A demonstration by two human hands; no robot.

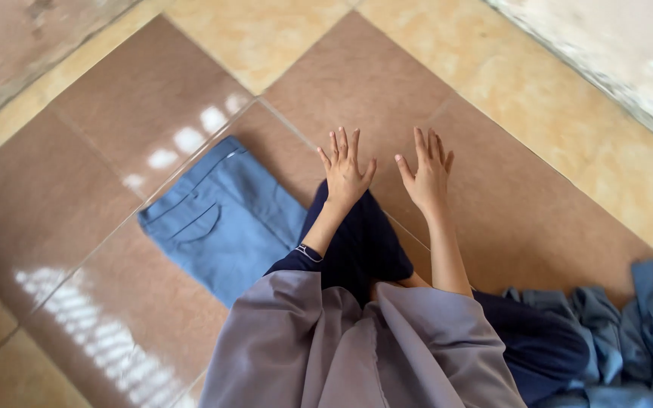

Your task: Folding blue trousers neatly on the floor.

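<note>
A person seated on a tiled floor [523,219] stretches both arms forward at the centre of the frame. The left hand [345,172] and right hand [426,175] are spread flat with fingers apart, holding nothing, hovering over or resting on the brown tile; which cannot be told. No container shows. Folded blue trousers [224,219] lie on the floor left of centre, just beside the left forearm, their lower right edge hidden under a grey garment [357,347] and dark knee. A heap of crumpled blue-grey clothing [636,332] is cut off at the lower right corner.
</note>
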